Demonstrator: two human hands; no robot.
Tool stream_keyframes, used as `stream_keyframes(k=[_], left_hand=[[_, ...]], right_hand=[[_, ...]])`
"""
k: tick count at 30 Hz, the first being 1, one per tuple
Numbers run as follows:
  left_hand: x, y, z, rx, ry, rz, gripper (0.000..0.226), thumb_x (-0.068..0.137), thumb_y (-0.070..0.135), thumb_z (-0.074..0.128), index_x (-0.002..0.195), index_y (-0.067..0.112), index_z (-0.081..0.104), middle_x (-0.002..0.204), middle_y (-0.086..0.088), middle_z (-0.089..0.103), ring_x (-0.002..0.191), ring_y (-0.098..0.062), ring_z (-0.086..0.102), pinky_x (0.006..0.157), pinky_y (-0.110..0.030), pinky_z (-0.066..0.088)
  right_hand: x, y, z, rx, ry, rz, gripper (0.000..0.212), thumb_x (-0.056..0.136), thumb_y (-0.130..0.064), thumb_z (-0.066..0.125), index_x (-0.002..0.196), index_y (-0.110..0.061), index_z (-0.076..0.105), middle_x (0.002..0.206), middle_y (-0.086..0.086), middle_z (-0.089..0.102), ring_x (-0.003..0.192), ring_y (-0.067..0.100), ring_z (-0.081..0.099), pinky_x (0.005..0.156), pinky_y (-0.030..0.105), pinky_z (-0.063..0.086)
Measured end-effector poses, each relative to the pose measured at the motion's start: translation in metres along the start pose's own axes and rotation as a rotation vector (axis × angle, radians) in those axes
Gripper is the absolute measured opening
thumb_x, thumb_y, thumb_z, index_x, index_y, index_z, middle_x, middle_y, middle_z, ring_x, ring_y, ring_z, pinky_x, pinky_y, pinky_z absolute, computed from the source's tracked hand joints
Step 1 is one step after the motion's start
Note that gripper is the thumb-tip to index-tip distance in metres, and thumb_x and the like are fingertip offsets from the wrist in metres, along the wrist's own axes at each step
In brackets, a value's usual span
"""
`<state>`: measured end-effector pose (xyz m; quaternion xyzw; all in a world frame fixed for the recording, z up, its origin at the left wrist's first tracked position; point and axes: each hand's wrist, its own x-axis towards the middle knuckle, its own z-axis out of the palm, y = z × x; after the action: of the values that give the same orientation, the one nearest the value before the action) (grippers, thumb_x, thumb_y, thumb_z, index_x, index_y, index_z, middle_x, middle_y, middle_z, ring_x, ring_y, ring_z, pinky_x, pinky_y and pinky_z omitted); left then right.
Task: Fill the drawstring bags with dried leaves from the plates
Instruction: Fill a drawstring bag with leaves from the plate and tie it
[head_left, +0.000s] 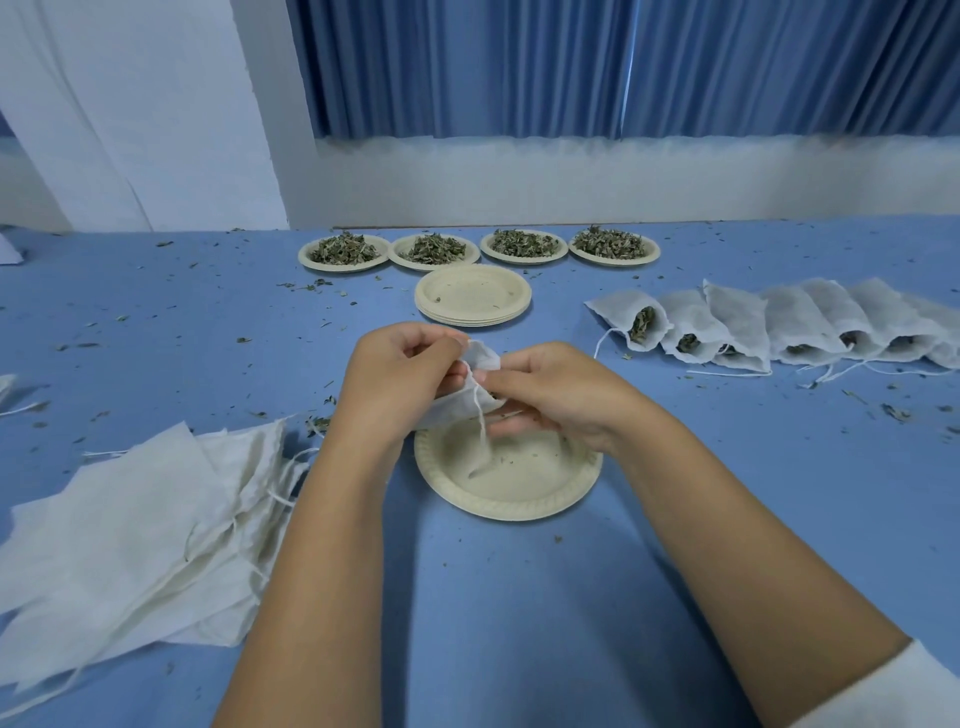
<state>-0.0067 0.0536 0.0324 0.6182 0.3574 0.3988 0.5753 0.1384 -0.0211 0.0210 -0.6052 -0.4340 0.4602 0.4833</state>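
The left grip (395, 374) and the right grip (550, 395) are meeting above the near plate (511, 501), both pinching one small white bag (454, 408) between them. The left grip is curling its fingers round the bag's upper edge, while the right grip is holding the other side with thumb and fingertips. The bag's mouth is hidden between the fingers (so what is inside cannot be told). A thin string (480, 434) is dangling from the bag below the grips, its end reaching the plate's hollow. That plate is lying on the blue table (519, 597) directly beneath the grips, carrying only a few crumbs of leaf.

Just beyond the grips a stack of plates (472, 299) is sitting. Farther beyond it, four plates (307, 258) heaped with dried leaves (524, 243) are standing in a row. Well to the right of the right grip, a row of filled bags (779, 327) is lying overlapped, green leaves showing in several open mouths. To the left of the left grip and nearer the person, a loose pile of flat bags (145, 519) is lying. Leaf crumbs are lying scattered over the table all round the grips.
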Motion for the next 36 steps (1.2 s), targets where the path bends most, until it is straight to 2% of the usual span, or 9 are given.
stream_keyframes(k=[4, 10, 17, 21, 23, 25, 27, 31, 36], left_hand=[[-0.004, 0.004, 0.001, 0.016, -0.043, 0.023, 0.016, 0.090, 0.008, 0.065, 0.077, 0.014, 0.073, 0.056, 0.002, 0.064, 0.051, -0.005, 0.060, 0.055, -0.012, 0.048], [-0.007, 0.004, 0.006, 0.092, -0.097, 0.038, 0.016, 0.089, 0.010, 0.065, 0.078, 0.017, 0.073, 0.056, 0.005, 0.066, 0.051, -0.002, 0.061, 0.054, -0.011, 0.048], [0.000, 0.001, 0.001, 0.002, 0.059, -0.003, 0.018, 0.089, 0.007, 0.064, 0.074, 0.014, 0.071, 0.055, 0.005, 0.065, 0.050, -0.004, 0.059, 0.054, -0.013, 0.049], [0.000, 0.001, 0.001, 0.002, 0.058, -0.006, 0.017, 0.089, 0.008, 0.065, 0.075, 0.014, 0.072, 0.054, 0.006, 0.064, 0.050, -0.004, 0.059, 0.054, -0.012, 0.049], [0.001, 0.000, 0.001, 0.002, 0.061, -0.008, 0.016, 0.089, 0.009, 0.066, 0.075, 0.014, 0.072, 0.054, 0.006, 0.064, 0.050, -0.004, 0.059, 0.054, -0.012, 0.049], [0.001, -0.001, 0.001, -0.005, 0.064, -0.007, 0.016, 0.088, 0.010, 0.066, 0.075, 0.014, 0.072, 0.054, 0.006, 0.064, 0.051, -0.004, 0.059, 0.054, -0.012, 0.049], [0.001, -0.001, 0.001, -0.002, 0.061, -0.005, 0.015, 0.088, 0.010, 0.066, 0.074, 0.013, 0.072, 0.055, 0.005, 0.065, 0.051, -0.004, 0.060, 0.055, -0.013, 0.050], [0.002, -0.002, 0.000, 0.005, 0.054, -0.003, 0.016, 0.089, 0.010, 0.067, 0.074, 0.014, 0.072, 0.055, 0.005, 0.065, 0.052, -0.005, 0.060, 0.058, -0.014, 0.052], [0.003, -0.003, 0.000, -0.010, 0.051, -0.002, 0.016, 0.088, 0.009, 0.067, 0.074, 0.014, 0.072, 0.055, 0.004, 0.064, 0.051, -0.005, 0.059, 0.056, -0.014, 0.050]], right_hand=[[0.004, 0.004, 0.004, -0.096, 0.155, -0.060, 0.022, 0.088, -0.013, 0.069, 0.093, 0.008, 0.070, 0.086, 0.019, 0.074, 0.080, 0.020, 0.072, 0.081, 0.035, 0.060], [0.004, 0.004, 0.010, -0.174, 0.268, -0.109, 0.013, 0.082, -0.001, 0.067, 0.087, 0.011, 0.066, 0.071, 0.011, 0.066, 0.069, 0.016, 0.067, 0.067, 0.029, 0.061], [-0.007, -0.011, -0.026, -0.085, 0.178, 0.030, 0.031, 0.095, -0.031, 0.062, 0.096, -0.002, 0.073, 0.095, 0.010, 0.076, 0.083, 0.017, 0.073, 0.070, 0.021, 0.059], [-0.002, -0.003, -0.024, -0.676, 0.317, -0.013, 0.017, 0.093, -0.011, 0.060, 0.089, -0.008, 0.076, 0.079, 0.003, 0.074, 0.069, 0.009, 0.064, 0.071, 0.024, 0.052], [0.001, 0.001, -0.012, -0.913, 0.300, -0.034, 0.017, 0.092, -0.009, 0.058, 0.091, -0.011, 0.075, 0.083, 0.001, 0.069, 0.079, 0.016, 0.063, 0.071, 0.025, 0.045], [0.005, 0.006, -0.002, -1.073, 0.268, -0.018, 0.022, 0.093, -0.010, 0.055, 0.074, -0.005, 0.066, 0.075, 0.012, 0.060, 0.078, 0.032, 0.057, 0.060, 0.028, 0.038], [0.008, 0.009, 0.003, -1.198, 0.242, 0.011, 0.032, 0.094, -0.011, 0.054, 0.062, -0.010, 0.053, 0.067, 0.009, 0.049, 0.073, 0.032, 0.051, 0.056, 0.030, 0.036], [0.008, 0.010, 0.002, -1.154, 0.191, -0.035, 0.028, 0.092, -0.004, 0.053, 0.108, -0.015, 0.072, 0.100, 0.004, 0.067, 0.094, 0.022, 0.061, 0.079, 0.028, 0.048], [0.001, 0.006, -0.008, -1.024, 0.211, -0.064, 0.030, 0.087, -0.002, 0.060, 0.109, -0.017, 0.072, 0.091, -0.004, 0.062, 0.089, 0.013, 0.061, 0.080, 0.023, 0.049]])
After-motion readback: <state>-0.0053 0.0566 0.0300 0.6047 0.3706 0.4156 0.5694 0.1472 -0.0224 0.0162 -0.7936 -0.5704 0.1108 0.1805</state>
